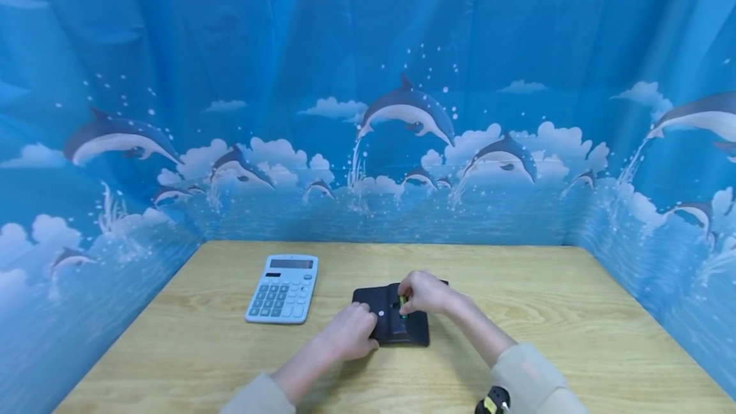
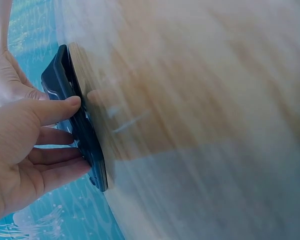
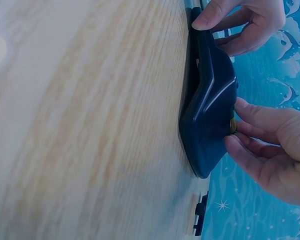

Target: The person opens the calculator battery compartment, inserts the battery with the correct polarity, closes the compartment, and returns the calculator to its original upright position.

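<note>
A black flat device point(image 1: 414, 336) with a raised, sloped middle lies on the table; its exact kind is not clear. My left hand point(image 1: 352, 331) grips its left end, with the thumb point(image 2: 65, 107) along the near edge and the fingers across the other side. At a recess in the raised part, my right hand point(image 1: 427, 292) pinches a small green-and-yellow battery point(image 1: 402, 302) between thumb and fingers. In the right wrist view only a yellowish bit of that battery point(image 3: 233, 125) shows; the fingers hide the rest.
A white calculator point(image 1: 283, 289) lies on the wooden table point(image 1: 190, 350) left of the device. A small black piece point(image 3: 201, 215) rests beyond the device's right end. Blue dolphin-print curtain point(image 1: 322, 101) encloses the table's back and sides. Something round and black point(image 1: 492, 400) shows by the right sleeve.
</note>
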{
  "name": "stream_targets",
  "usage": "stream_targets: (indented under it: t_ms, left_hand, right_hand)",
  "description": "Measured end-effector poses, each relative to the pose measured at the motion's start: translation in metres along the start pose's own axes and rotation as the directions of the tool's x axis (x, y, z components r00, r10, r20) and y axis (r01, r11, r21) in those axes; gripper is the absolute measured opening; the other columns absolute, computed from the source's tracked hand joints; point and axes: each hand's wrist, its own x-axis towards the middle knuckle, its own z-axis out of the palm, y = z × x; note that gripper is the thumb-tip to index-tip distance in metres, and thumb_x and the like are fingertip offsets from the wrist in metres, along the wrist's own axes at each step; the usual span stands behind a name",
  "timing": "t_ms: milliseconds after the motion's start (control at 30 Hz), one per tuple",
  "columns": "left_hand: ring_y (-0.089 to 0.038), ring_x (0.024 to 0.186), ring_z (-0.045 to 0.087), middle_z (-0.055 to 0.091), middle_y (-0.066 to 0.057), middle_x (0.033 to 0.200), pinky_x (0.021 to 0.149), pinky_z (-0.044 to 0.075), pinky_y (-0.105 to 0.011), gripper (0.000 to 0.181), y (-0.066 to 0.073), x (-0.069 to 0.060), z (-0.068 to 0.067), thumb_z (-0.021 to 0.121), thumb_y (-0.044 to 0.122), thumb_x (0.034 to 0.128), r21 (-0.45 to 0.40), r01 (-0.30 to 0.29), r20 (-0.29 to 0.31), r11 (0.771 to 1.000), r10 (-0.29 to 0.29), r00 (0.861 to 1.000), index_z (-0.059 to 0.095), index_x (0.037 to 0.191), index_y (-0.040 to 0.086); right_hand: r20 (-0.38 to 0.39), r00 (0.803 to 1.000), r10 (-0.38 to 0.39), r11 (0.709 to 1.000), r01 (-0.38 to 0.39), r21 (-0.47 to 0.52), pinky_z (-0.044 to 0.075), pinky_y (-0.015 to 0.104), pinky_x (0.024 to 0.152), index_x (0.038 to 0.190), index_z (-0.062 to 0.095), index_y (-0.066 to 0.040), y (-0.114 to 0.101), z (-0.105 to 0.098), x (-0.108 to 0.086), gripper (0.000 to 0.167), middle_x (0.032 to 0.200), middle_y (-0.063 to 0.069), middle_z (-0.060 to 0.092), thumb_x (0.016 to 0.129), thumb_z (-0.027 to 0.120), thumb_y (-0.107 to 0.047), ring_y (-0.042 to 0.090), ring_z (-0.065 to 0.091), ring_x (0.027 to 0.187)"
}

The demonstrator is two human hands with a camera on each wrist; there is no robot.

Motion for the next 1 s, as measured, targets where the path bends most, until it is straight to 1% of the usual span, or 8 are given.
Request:
stream_targets:
  t_ms: [233,433,500,600,667,733,833,1000]
  left_hand:
    - [-0.014,0.075,0.055,0.059,-0.007,0.079,0.069,0.049,-0.026,0.032,-0.002,0.001,-0.002,0.078,0.032,0.0717,-0.002,0.016,0.021,1.000,-0.016,1.000,0.069,0.086,0.005]
    - [-0.014,0.074,0.055,0.059,-0.006,0.078,0.069,0.049,-0.026,0.031,-0.002,0.001,-0.002,0.078,0.033,0.0718,-0.002,0.009,0.016,1.000,-0.009,1.000,0.069,0.084,0.005]
    - [-0.015,0.074,0.055,0.058,-0.006,0.079,0.069,0.049,-0.026,0.031,-0.002,0.001,-0.001,0.078,0.032,0.0719,-0.007,0.007,0.017,1.000,-0.007,1.000,0.069,0.084,0.005]
    - [-0.015,0.075,0.055,0.058,-0.006,0.079,0.070,0.049,-0.026,0.031,-0.002,0.000,-0.002,0.078,0.032,0.0717,-0.014,0.009,0.017,1.000,-0.009,1.000,0.069,0.084,0.005]
    - [-0.015,0.075,0.055,0.058,-0.006,0.079,0.070,0.049,-0.026,0.031,-0.002,0.000,-0.002,0.078,0.032,0.0717,-0.015,0.010,0.016,1.000,-0.009,1.000,0.069,0.085,0.005]
    - [-0.015,0.074,0.055,0.058,-0.006,0.079,0.070,0.049,-0.026,0.031,-0.002,0.000,-0.002,0.078,0.031,0.0717,-0.012,0.010,0.013,1.000,-0.010,1.000,0.069,0.085,0.005]
    - [-0.014,0.074,0.055,0.058,-0.006,0.079,0.069,0.049,-0.026,0.031,-0.002,0.000,-0.002,0.077,0.031,0.0719,-0.009,0.009,0.013,1.000,-0.009,1.000,0.069,0.085,0.004]
    - [-0.014,0.073,0.054,0.058,-0.005,0.078,0.068,0.048,-0.026,0.031,-0.003,0.000,-0.001,0.077,0.032,0.0721,0.000,-0.002,0.006,1.000,0.002,1.000,0.069,0.085,0.005]
  right_hand:
    - [0.006,0.999,-0.039,0.999,0.039,-0.034,0.049,0.030,0.062,0.096,0.069,0.001,0.000,0.000,0.002,0.024,0.079,0.002,0.062,0.075,0.076,-0.009,0.011,0.053,0.067]
    - [0.021,0.999,-0.035,0.998,0.035,-0.043,0.048,0.030,0.060,0.097,0.069,0.001,-0.001,-0.001,0.000,0.025,0.076,0.001,0.061,0.075,0.076,-0.009,0.012,0.052,0.065]
    - [0.025,0.999,-0.027,0.998,0.029,-0.059,0.048,0.030,0.062,0.099,0.068,0.001,-0.002,-0.001,-0.002,0.027,0.080,0.001,0.060,0.075,0.076,-0.010,0.013,0.052,0.068]
    - [0.015,1.000,-0.026,0.993,0.028,-0.111,0.048,0.033,0.067,0.101,0.068,0.000,-0.004,-0.002,-0.005,0.030,0.087,0.003,0.058,0.075,0.077,-0.012,0.015,0.053,0.075]
    - [-0.007,1.000,-0.021,0.986,0.020,-0.168,0.048,0.034,0.070,0.103,0.068,-0.001,-0.005,-0.001,-0.008,0.032,0.090,0.003,0.057,0.076,0.077,-0.016,0.016,0.054,0.080]
    - [-0.025,0.999,-0.029,0.974,0.023,-0.227,0.048,0.035,0.070,0.102,0.069,-0.002,-0.006,0.000,-0.010,0.032,0.090,0.002,0.057,0.076,0.076,-0.019,0.018,0.055,0.081]
    - [-0.047,0.998,-0.037,0.961,0.023,-0.277,0.049,0.034,0.068,0.100,0.070,-0.002,-0.008,0.001,-0.012,0.031,0.088,0.002,0.058,0.076,0.076,-0.021,0.018,0.056,0.081]
    - [-0.052,0.998,-0.037,0.968,0.023,-0.249,0.047,0.032,0.065,0.090,0.071,-0.004,-0.008,0.002,-0.011,0.022,0.083,0.001,0.061,0.076,0.077,-0.018,0.016,0.055,0.077]
